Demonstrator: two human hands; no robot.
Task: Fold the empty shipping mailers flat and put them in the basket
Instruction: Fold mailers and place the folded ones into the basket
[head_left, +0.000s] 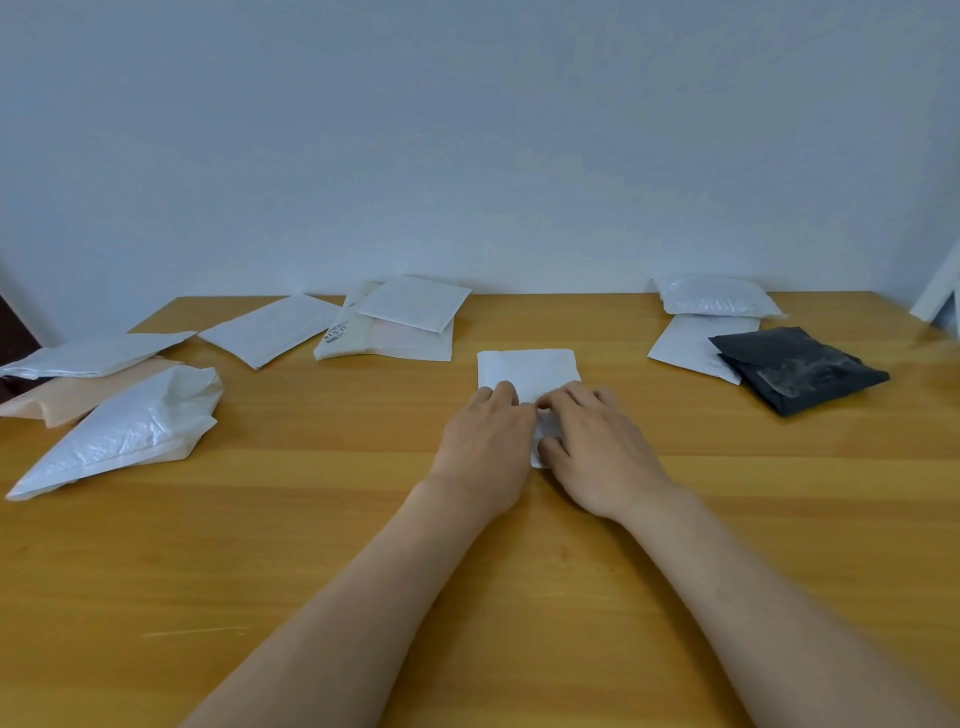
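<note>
The left forearm (363, 597) and right forearm (753, 597) are extended forward, bare, and converge toward the hands. The left hand (485, 441) is held palm down with the fingers bent; its thumb is hidden. The right hand (592, 447) is set just beside it, palm down, fingers curled. A fold of the mailer (524, 369) is pinched between the right thumb and index finger.
</note>
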